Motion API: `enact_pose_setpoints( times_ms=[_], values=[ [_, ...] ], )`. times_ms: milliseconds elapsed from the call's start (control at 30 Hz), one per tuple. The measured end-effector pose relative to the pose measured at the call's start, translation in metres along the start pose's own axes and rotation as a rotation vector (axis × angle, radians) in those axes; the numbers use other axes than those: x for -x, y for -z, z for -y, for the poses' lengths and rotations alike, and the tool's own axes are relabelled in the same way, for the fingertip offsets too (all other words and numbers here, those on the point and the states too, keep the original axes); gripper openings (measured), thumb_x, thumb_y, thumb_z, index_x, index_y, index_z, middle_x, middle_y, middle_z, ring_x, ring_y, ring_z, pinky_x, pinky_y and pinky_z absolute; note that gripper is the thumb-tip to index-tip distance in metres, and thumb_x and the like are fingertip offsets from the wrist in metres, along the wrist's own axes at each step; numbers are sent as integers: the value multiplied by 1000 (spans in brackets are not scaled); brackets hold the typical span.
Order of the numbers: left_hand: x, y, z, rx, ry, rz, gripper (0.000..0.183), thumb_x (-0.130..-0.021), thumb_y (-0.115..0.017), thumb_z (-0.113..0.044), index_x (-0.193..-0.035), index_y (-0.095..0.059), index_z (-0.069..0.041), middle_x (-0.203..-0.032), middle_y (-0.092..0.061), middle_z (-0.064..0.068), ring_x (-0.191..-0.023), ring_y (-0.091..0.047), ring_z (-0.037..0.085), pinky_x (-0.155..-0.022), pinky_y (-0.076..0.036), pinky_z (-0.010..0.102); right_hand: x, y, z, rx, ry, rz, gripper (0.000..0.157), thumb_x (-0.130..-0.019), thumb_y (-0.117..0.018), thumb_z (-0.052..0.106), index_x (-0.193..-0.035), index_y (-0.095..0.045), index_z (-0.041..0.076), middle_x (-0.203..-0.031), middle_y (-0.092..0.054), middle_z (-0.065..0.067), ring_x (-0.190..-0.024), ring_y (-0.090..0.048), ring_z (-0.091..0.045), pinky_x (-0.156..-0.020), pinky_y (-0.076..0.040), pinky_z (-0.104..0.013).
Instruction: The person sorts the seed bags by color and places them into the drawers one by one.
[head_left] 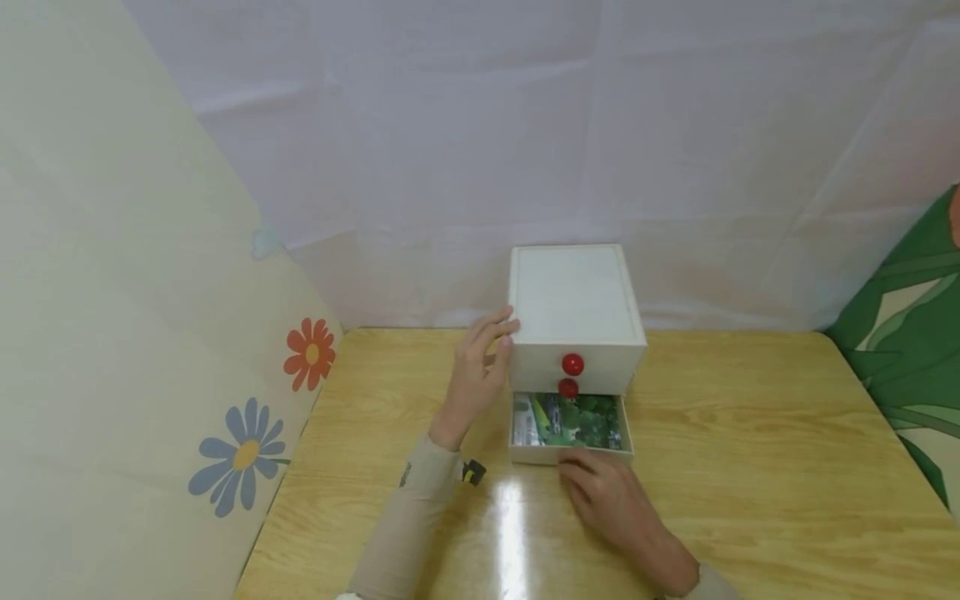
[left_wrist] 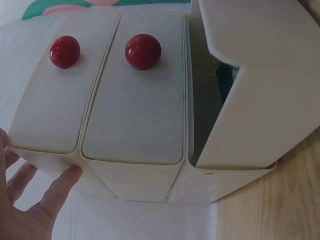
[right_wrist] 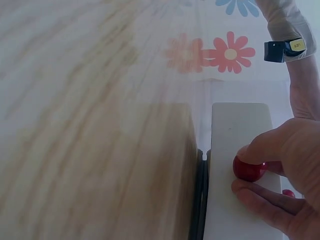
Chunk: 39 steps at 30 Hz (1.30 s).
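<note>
A small white drawer cabinet [head_left: 576, 296] stands on the table, with its bottom drawer [head_left: 531, 455] pulled out toward me. Inside that drawer lie flat, glossy pieces with green printed pictures [head_left: 588, 421]. My right hand [head_left: 615, 500] is at the drawer's front and pinches its round red knob [right_wrist: 246, 170] between thumb and fingers. Against the cabinet's upper left side rests my left hand [head_left: 478, 367], fingers spread and fairly straight, as the left wrist view shows too. The two upper drawers are closed, each with a red knob [left_wrist: 143, 51].
The cabinet stands on a wood-grain table [head_left: 750, 450], near a pale cloth backdrop [head_left: 450, 150]. A white panel with printed flowers [head_left: 245, 455] rises on the left. Green leaf prints [head_left: 915, 333] cover the right side. A dark wrist strap [head_left: 473, 472] is on my left sleeve.
</note>
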<state>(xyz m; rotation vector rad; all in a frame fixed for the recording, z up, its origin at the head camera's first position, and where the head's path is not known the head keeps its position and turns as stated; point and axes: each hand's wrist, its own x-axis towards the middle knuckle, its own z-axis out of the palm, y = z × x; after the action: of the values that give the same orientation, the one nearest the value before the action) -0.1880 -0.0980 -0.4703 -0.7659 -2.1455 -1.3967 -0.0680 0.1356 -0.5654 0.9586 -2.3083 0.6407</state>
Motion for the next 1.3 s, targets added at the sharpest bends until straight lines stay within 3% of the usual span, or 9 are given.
enact_pose_setpoints(
  times_ms=[433,800,1300],
  values=[
    [0,-3,-1,12,17,-26,26,-108,-59,-6,-132,-68,0,-153,-59,17,-137,-61,39,-80,-67,29,-5,-4,-5,-2,-16,21,18,-79,-88,7,-96,-81,10,-108,-79,-7,-91,-78,-21,-80,-68,-38],
    [0,-1,-1,20,20,-5,29,-112,-55,-14,-135,-67,-2,-156,-57,14,-139,-60,38,-83,-66,30,-8,-3,-9,0,-40,53,22,-78,-90,5,-97,-82,10,-110,-79,-7,-94,-78,-21,-81,-68,-38],
    [0,-1,1,5,14,-9,29,-112,-56,-15,-135,-68,-3,-155,-58,12,-139,-60,35,-83,-65,26,-14,-7,-20,-8,-14,12,21,-78,-88,2,-98,-81,5,-109,-79,-9,-93,-78,-25,-82,-68,-41]
  ],
)
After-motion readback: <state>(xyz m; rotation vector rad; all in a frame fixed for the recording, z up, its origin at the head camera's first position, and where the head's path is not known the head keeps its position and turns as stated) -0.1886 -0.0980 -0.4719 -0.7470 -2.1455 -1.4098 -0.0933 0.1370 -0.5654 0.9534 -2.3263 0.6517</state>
